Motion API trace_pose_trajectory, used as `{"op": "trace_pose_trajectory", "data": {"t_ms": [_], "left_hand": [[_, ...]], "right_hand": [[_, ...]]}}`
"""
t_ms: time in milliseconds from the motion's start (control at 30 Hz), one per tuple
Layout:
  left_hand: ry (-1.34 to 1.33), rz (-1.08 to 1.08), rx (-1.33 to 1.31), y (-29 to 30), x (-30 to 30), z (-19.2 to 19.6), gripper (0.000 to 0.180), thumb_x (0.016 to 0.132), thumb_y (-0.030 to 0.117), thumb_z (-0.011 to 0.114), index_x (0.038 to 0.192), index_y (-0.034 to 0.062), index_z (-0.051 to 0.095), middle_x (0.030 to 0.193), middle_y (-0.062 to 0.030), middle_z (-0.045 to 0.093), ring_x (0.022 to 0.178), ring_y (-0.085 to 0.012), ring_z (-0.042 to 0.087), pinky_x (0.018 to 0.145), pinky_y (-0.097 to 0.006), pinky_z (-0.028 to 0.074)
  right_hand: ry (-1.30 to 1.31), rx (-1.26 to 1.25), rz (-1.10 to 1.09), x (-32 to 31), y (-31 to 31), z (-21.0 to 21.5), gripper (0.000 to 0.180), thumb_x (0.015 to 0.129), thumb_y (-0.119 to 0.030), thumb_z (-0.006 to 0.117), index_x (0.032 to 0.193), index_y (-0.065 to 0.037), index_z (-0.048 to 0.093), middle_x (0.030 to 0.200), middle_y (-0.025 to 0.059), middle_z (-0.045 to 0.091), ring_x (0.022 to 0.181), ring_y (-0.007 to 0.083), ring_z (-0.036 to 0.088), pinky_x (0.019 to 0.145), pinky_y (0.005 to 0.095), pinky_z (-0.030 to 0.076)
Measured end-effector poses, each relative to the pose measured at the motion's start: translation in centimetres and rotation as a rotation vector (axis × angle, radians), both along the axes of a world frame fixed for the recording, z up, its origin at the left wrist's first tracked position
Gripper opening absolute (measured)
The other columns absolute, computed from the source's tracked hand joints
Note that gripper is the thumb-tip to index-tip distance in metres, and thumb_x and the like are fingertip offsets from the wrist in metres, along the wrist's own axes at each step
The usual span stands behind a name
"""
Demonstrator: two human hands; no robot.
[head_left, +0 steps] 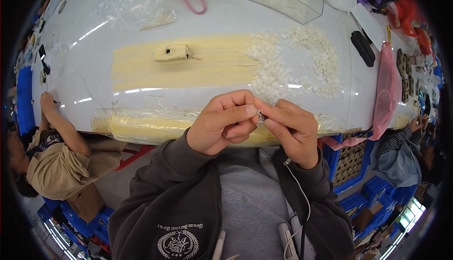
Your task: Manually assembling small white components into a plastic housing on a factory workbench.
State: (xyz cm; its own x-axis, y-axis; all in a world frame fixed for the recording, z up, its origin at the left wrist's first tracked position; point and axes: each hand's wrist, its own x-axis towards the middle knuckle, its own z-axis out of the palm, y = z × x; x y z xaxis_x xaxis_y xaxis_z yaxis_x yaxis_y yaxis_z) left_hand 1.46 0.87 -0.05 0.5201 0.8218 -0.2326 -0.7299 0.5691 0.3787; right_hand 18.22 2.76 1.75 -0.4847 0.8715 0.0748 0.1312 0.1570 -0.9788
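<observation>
A tiny pale part [260,115] is pinched between the fingertips of the left hand [226,123] and the right hand [292,128], which are pressed together above the table edge [141,132]. It is held close, seemingly for fine handling, near the heap of white pieces [292,62].

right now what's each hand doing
left hand: closed, pinching a small white piece
right hand: closed, pinching the same piece
</observation>
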Motion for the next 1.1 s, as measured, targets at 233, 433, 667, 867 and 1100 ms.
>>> {"op": "trace_pose_trajectory", "data": {"t_ms": [233,433,667,867,1100], "left_hand": [[0.061,-0.016,-0.019,-0.3,-0.5,-0.2,0.010,0.086,0.009,0.045,0.082,0.0004,0.050,0.057,0.0014,0.041,0.043,-0.0020,0.026,0.038,-0.015,0.018],[0.093,-0.005,-0.001,-0.2,-0.4,0.1,0.011,0.086,0.010,0.046,0.082,0.0006,0.050,0.057,0.0016,0.040,0.042,-0.0021,0.025,0.038,-0.015,0.018],[0.102,0.014,0.006,-0.3,-0.3,0.1,0.011,0.085,0.010,0.047,0.081,0.0009,0.050,0.059,-0.0008,0.044,0.044,-0.0032,0.028,0.039,-0.016,0.021],[0.154,0.028,0.014,-0.4,-0.4,0.3,0.010,0.084,0.010,0.047,0.080,0.0014,0.049,0.063,-0.0040,0.048,0.045,-0.0049,0.030,0.041,-0.016,0.023],[0.149,0.050,0.079,-0.8,-0.1,-0.5,0.005,0.080,0.005,0.046,0.075,0.0035,0.046,0.066,-0.0070,0.050,0.046,-0.0069,0.032,0.042,-0.016,0.024]], "right_hand": [[-0.020,0.016,0.031,-0.1,0.1,0.1,0.037,0.072,0.006,0.054,0.106,-0.008,0.060,0.058,-0.0001,0.038,0.051,0.0091,0.029,0.047,0.0195,0.025],[-0.032,-0.006,0.033,-0.2,0.0,0.0,0.035,0.072,0.005,0.055,0.104,-0.008,0.061,0.058,0.0000,0.037,0.051,0.0093,0.030,0.047,0.0195,0.026],[-0.121,0.023,-0.191,-1.2,-0.2,0.4,0.032,0.074,0.002,0.054,0.105,-0.003,0.058,0.066,0.0010,0.044,0.056,0.0086,0.033,0.052,0.0186,0.027],[0.072,-0.166,-0.208,-1.2,-0.5,0.7,0.026,0.074,0.001,0.056,0.100,0.000,0.058,0.072,0.0019,0.051,0.057,0.0079,0.037,0.052,0.0180,0.029],[0.063,-0.243,-0.245,-1.8,-0.4,0.9,0.020,0.072,0.000,0.058,0.092,-0.002,0.060,0.071,0.0025,0.052,0.056,0.0085,0.039,0.051,0.0181,0.031]]}}
